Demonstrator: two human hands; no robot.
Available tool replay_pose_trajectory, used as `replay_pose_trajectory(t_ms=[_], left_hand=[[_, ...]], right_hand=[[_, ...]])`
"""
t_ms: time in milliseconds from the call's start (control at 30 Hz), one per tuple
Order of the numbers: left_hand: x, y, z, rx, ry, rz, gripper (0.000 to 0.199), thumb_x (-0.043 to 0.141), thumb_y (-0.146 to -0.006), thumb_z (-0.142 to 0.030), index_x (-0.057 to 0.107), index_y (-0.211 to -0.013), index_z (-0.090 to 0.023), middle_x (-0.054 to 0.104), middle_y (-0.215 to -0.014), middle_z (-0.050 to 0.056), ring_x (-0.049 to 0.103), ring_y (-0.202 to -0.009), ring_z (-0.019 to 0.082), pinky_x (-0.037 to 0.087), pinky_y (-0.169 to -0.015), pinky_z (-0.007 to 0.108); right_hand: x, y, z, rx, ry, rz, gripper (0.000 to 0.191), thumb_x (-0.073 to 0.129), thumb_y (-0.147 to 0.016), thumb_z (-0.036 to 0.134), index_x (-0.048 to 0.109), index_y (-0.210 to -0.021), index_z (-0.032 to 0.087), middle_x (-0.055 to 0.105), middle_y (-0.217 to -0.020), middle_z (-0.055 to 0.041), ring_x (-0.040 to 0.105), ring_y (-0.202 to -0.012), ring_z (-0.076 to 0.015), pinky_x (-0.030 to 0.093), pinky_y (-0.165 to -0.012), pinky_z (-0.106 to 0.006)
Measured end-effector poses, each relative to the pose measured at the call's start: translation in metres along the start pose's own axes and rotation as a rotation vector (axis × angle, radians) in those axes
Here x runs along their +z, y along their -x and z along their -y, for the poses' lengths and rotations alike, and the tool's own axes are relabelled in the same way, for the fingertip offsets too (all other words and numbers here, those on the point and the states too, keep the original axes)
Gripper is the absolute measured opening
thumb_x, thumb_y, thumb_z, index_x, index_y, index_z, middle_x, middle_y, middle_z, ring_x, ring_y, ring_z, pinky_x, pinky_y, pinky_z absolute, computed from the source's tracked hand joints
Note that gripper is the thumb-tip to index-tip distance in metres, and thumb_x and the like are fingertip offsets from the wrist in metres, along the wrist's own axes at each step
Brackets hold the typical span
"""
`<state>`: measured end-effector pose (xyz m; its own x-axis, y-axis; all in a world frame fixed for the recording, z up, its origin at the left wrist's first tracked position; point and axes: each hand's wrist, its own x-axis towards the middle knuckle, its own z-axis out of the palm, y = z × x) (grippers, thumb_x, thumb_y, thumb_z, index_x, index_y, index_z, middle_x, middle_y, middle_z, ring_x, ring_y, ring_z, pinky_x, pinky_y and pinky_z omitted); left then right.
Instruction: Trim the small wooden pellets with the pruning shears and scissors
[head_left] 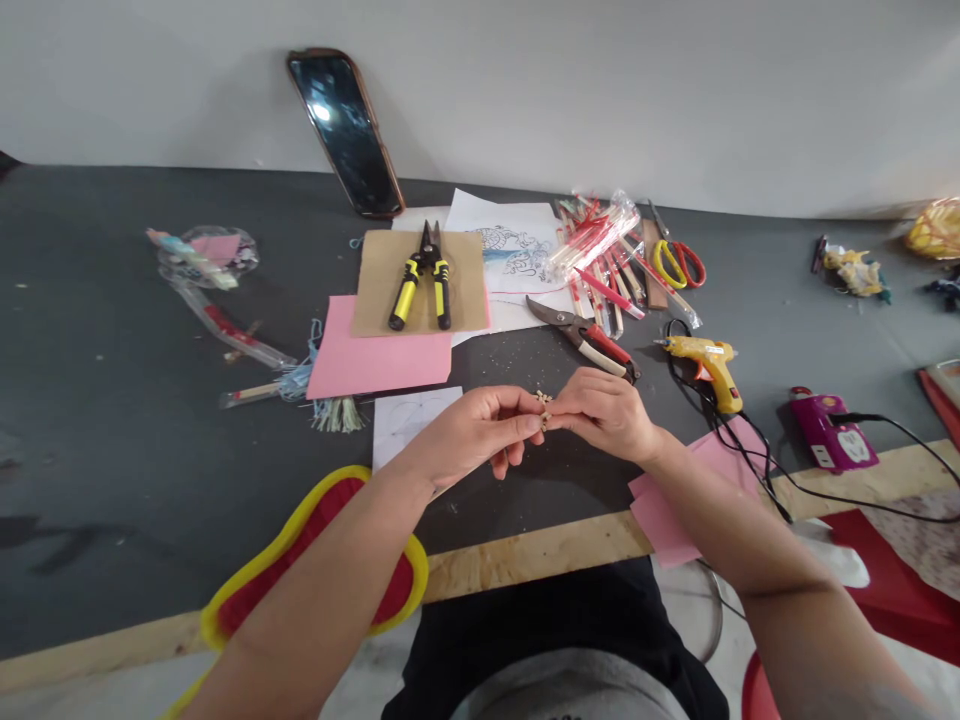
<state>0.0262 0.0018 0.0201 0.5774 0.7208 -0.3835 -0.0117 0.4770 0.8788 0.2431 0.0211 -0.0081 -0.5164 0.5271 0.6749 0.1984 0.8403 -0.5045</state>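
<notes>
My left hand (495, 425) and my right hand (609, 412) meet above the near part of the dark table. Between their fingertips is a small, knobbly beige piece (543, 398) that looks made of short bits; the fingers cover part of it. Both hands pinch it, thumbs against forefingers. Just beyond them lie pruning shears (589, 338) with red and white handles. Pale crumbs are scattered on the table around the hands. A white sheet with a faint drawn circle (409, 420) lies partly beneath my left forearm.
Yellow-black snips (421, 280) rest on brown card (371, 285) over pink paper (352, 370). Wrapped chopsticks (600, 250), scissors (679, 263) and a corded glue gun (709, 365) lie right. A phone (346, 130) leans against the wall. A purple power box (832, 430) stands far right.
</notes>
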Motion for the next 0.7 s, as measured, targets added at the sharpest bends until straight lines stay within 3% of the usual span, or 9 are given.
replay_pose_trajectory(t_ms=[700], left_hand=[[0.019, -0.008, 0.014, -0.017, 0.256, -0.032, 0.032, 0.078, -0.079, -0.039, 0.057, -0.09, -0.017, 0.062, -0.075, -0.001, 0.053, -0.051, 0.007, 0.045, -0.038, 0.017]], right_hand=[[-0.01, -0.001, -0.003, 0.085, -0.042, 0.072, 0.003, 0.072, -0.092, 0.021, 0.074, -0.094, 0.021, 0.074, -0.077, -0.003, 0.066, -0.068, -0.014, 0.055, -0.063, -0.028]])
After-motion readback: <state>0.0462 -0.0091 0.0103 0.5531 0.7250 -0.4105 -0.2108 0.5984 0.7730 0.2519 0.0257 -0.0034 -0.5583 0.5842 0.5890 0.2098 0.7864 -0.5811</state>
